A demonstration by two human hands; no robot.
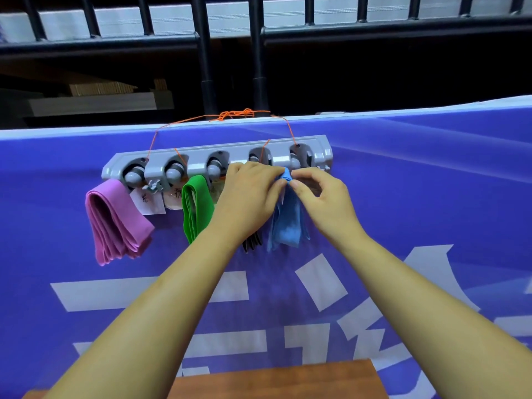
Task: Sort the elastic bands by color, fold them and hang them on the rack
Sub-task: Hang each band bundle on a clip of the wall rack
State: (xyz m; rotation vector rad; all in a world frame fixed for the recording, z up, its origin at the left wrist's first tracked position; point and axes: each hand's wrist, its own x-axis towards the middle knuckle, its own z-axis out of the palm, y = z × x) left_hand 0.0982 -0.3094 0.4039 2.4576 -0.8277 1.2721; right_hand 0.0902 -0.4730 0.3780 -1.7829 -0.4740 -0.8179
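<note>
A grey rack (239, 149) with several round holders hangs by orange string on a purple banner. Folded pink bands (113, 223) hang from its left end. Green bands (197, 207) hang under the middle. Dark bands (252, 242) peek out below my left hand (247, 197). Both hands pinch the folded top of the blue bands (288, 223), just below the rack's right holders. My right hand (322, 200) grips the fold from the right, my left hand from the left. The blue ends dangle down between my wrists.
White paper labels (149, 203) hang under the rack's left holders. The purple banner (431, 197) with white characters covers the wall. A brown wooden tabletop (288, 381) lies at the bottom edge. Black metal railings (230, 38) stand behind the banner.
</note>
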